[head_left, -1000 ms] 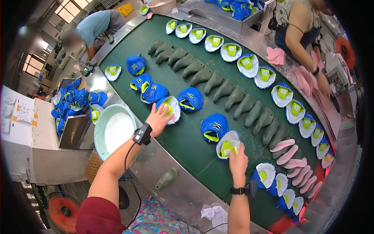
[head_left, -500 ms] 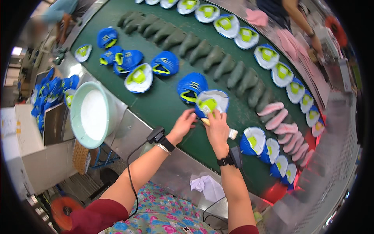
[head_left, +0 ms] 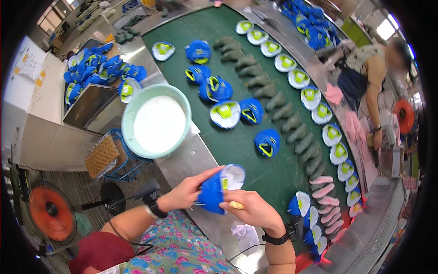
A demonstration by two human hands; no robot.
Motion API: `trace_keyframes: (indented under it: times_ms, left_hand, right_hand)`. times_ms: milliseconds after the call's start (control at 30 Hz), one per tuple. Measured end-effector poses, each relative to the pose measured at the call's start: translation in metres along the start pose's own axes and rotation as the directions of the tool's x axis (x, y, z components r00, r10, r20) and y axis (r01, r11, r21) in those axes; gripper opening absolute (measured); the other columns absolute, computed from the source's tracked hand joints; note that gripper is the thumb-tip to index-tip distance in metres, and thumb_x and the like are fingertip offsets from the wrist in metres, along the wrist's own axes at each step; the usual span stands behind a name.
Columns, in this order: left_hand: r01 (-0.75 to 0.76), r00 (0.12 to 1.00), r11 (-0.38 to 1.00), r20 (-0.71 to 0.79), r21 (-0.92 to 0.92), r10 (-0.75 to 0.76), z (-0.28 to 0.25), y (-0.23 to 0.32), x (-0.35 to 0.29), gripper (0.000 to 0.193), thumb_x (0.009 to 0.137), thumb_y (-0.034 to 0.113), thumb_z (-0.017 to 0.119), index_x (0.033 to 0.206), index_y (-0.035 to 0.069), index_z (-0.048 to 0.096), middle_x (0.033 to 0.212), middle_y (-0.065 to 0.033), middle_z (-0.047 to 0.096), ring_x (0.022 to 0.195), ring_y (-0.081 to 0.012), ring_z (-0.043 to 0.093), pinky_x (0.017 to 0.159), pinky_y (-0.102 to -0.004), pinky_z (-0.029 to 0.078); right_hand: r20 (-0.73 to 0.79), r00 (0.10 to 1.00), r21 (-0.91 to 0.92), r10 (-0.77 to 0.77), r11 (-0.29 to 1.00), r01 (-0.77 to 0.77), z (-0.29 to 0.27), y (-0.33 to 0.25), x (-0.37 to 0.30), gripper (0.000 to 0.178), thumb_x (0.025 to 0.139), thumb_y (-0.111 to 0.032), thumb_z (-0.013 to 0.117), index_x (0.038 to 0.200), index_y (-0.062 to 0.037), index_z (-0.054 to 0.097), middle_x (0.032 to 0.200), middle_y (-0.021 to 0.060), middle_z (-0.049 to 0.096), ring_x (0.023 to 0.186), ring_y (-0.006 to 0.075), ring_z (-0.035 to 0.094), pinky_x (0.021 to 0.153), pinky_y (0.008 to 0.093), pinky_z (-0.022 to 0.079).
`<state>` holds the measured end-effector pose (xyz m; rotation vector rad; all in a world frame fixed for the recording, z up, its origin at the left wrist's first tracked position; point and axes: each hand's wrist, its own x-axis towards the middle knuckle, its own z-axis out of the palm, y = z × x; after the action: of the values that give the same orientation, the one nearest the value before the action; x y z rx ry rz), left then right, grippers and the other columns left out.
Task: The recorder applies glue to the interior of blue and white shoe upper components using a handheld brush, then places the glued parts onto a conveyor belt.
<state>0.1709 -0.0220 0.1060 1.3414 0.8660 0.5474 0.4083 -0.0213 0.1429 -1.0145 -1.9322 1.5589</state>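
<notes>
A blue shoe upper (head_left: 211,195) with a white and lime-green lining is raised over the near edge of the green belt. My left hand (head_left: 183,193) grips its left side. At its right side my right hand (head_left: 252,209) is closed, with the light wooden handle (head_left: 236,205) of a brush poking out of the fist. The brush's bristles are hidden now. Whether the right fingers also pinch the upper, I cannot tell. Beyond the hands another blue upper (head_left: 267,142) lies on the belt.
A pale green basin (head_left: 181,98) of white liquid stands left. On the green belt (head_left: 228,148) lie dark shoe lasts (head_left: 297,132), pink insoles (head_left: 329,201) and several uppers. A white cloth (head_left: 244,234) lies at the near edge. Across the belt, a person (head_left: 375,75) works.
Both hands have lifted the shoe upper off the belt and drawn it toward me. My view has swung left, showing more of the basin and the fan.
</notes>
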Motion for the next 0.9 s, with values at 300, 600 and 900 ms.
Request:
trace_keyframes:
  times_ms: [300, 600, 900]
  left_hand:
    - [0.365, 0.923, 0.846, 0.271, -0.388, -0.274, -0.073, -0.011, -0.241, 0.044, 0.093, 0.020, 0.065, 0.132, 0.003, 0.056, 0.137, -0.0092, 0.056, 0.127, -0.0211, 0.049, 0.109, -0.0343, 0.035]
    - [-0.002, 0.900, 0.834, -0.364, -0.552, -0.239, -0.208, -0.063, -0.217, 0.072, 0.077, -0.020, 0.049, 0.140, 0.008, 0.031, 0.132, -0.0064, 0.046, 0.126, -0.0153, 0.044, 0.107, -0.0321, 0.037]
    - [-0.227, 0.813, 0.638, -0.504, -0.735, -0.292, -0.284, -0.114, -0.142, 0.048, 0.094, -0.005, 0.047, 0.139, 0.008, 0.042, 0.131, -0.0044, 0.054, 0.118, -0.0147, 0.055, 0.098, -0.0313, 0.047]
  right_hand:
    - [-0.605, 0.790, -0.147, 0.099, 0.961, -0.232, 0.052, -0.016, 0.180, 0.028, 0.096, -0.026, 0.061, 0.091, -0.0011, 0.072, 0.069, 0.0041, 0.065, 0.057, 0.0083, 0.054, 0.054, 0.0225, 0.042]
    - [-0.461, 0.881, -0.205, 0.105, 0.954, -0.221, 0.161, 0.054, 0.318, 0.017, 0.076, -0.010, 0.075, 0.092, -0.0032, 0.073, 0.084, 0.0141, 0.072, 0.073, 0.0212, 0.069, 0.068, 0.0298, 0.054]
    - [-0.501, 0.862, -0.004, 0.081, 0.995, -0.096, 0.156, -0.006, 0.325, 0.017, 0.077, -0.005, 0.078, 0.094, -0.0046, 0.074, 0.088, 0.0096, 0.073, 0.077, 0.0156, 0.069, 0.070, 0.0262, 0.053]
